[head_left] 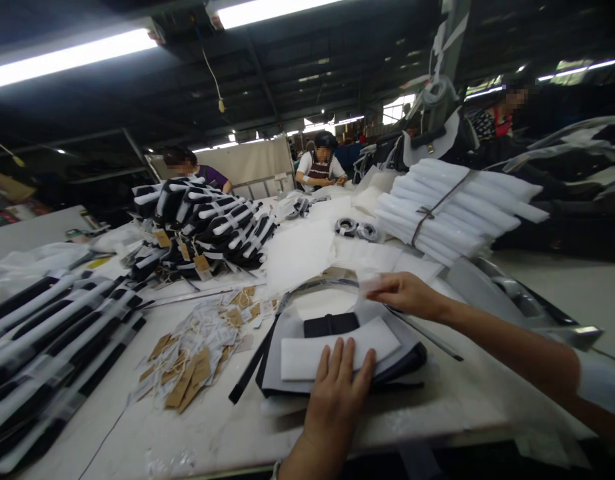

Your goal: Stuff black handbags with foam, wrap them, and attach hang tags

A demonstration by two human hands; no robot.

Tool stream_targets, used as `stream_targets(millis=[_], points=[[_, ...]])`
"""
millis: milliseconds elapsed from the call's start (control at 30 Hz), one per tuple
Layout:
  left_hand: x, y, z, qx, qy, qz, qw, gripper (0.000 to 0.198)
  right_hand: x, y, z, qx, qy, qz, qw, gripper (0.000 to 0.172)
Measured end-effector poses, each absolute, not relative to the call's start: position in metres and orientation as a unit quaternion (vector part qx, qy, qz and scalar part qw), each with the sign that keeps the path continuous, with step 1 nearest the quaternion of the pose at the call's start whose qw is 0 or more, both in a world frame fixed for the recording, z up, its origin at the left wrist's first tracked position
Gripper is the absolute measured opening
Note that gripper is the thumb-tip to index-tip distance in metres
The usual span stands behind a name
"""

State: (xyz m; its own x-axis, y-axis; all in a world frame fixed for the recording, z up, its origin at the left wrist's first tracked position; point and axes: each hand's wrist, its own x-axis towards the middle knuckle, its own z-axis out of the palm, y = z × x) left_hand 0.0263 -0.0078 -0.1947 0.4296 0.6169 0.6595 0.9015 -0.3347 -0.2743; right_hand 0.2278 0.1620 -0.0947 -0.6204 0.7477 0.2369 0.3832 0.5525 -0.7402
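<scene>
Pressing already-laid, apparently unfastened white strip (306,360) onto bag (290,327) with flattened left hand (336,397), pinching translucent film (368,284) at bag's far side with right hand (411,297).

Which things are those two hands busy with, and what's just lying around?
Busy with:
- Grey-and-black bag-like item on the table
- White pad on it, under the left hand
- Pale, blurred scrap in the right hand

Seems just lying around:
- Heap of tags
- Two rolls
- Tied white bundle
- Dark-and-white stacks
</scene>
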Motion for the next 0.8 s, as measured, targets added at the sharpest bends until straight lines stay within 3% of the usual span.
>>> stream_targets(millis=[100, 333, 533, 700, 800], points=[[0.026, -0.006, -0.194, -0.788, -0.485, -0.229, 0.302, 0.043, 0.242, 0.123, -0.101, -0.241, -0.916, 0.222, 0.230, 0.026], [0.026, -0.006, -0.190, -0.803, -0.479, -0.206, 0.288, 0.040, 0.264, 0.074, -0.134, -0.154, -0.971, 0.045, 0.180, 0.055], [0.022, -0.009, -0.183, -0.822, -0.481, -0.190, 0.238, 0.039, 0.269, 0.073, -0.151, -0.155, -0.970, 0.044, 0.182, 0.060], [0.035, -0.008, -0.165, -0.829, -0.497, -0.119, 0.226, 0.072, 0.271, 0.073, -0.162, -0.148, -0.971, 0.060, 0.176, 0.070], [0.039, -0.008, -0.159, -0.838, -0.477, -0.088, 0.248, 0.068, 0.270, 0.069, -0.169, -0.156, -0.969, 0.078, 0.174, 0.075]])
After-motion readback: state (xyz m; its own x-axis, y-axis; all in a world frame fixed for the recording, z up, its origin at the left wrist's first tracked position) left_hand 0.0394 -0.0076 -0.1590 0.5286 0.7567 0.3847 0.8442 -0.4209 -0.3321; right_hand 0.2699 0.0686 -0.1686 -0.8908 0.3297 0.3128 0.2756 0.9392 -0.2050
